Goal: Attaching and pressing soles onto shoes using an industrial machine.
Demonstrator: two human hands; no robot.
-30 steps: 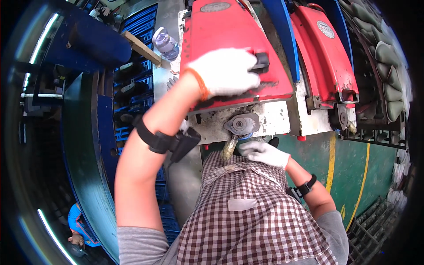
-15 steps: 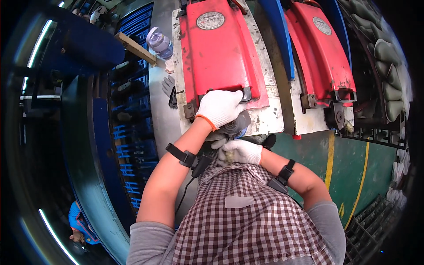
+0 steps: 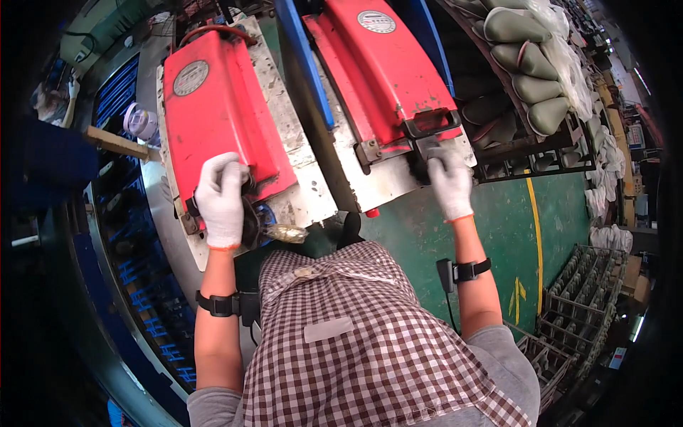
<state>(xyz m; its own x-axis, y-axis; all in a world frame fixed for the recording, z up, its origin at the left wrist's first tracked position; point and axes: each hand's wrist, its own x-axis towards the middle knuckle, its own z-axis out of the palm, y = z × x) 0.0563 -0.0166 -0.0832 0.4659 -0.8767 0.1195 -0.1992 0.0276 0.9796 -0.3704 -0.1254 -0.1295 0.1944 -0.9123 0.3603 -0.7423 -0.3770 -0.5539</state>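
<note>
My left hand (image 3: pixel 222 203), in a white knit glove with an orange cuff, is closed over the black handle (image 3: pixel 249 186) at the front of the left red machine cover (image 3: pixel 220 107). The fingers hide most of that handle. Just below it are a dark round metal part and a yellowish, wrapped-looking lever grip (image 3: pixel 286 233). My right hand (image 3: pixel 449 179), gloved the same way, reaches to the front of the right red cover (image 3: pixel 388 71). It is just under that cover's black handle (image 3: pixel 431 124), at the dark bracket. Motion blurs its fingers, and their grip is unclear.
A blue upright panel (image 3: pixel 306 64) stands between the two machines. Greenish shoe-shaped pieces (image 3: pixel 537 89) fill a rack at the right. A lidded bottle (image 3: pixel 140 122) sits at the left by a wooden bar (image 3: pixel 116 142). Metal racks (image 3: pixel 580 306) stand on the green floor.
The view has turned to the right. My right hand has left the lap area and moved up to the right machine's front. My left hand stays at the left machine's handle.
</note>
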